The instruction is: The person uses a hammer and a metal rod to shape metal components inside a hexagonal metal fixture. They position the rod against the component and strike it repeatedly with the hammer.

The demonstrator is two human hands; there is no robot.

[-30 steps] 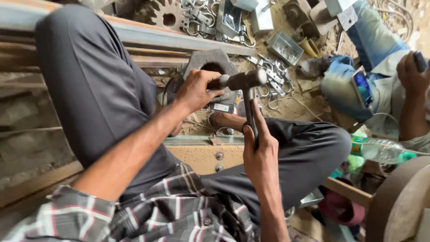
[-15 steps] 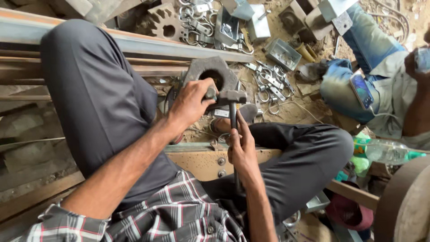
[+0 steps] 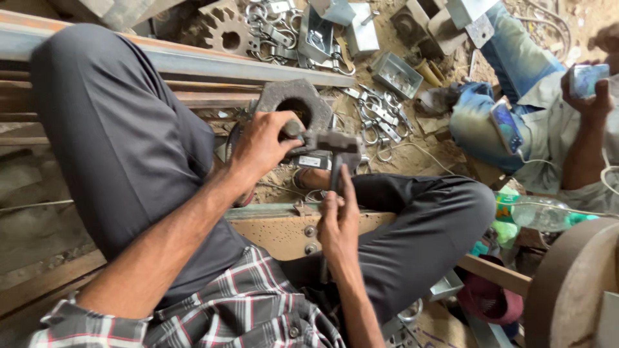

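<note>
Scrap-strewn workshop floor lies beneath you. Your right hand, grip clamped on the hammer, has dropped the head beside your left hand, closed round the small metal part.

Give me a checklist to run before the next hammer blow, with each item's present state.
1. Right hand grips the hammer with the dull metal head by its handle: ok.
2. Left hand steadies a small dark metal part on the grey hexagonal metal block with a round hole: ok.
3. Left fingers out of the strike path: not ok, they lie right beside the hammer head.
4. Hammer head tight on its handle: cannot tell.
5. Seated person in blue jeans out of the swing: ok, off to the side looking at a phone.
6. Eye protection worn: cannot tell.
</note>
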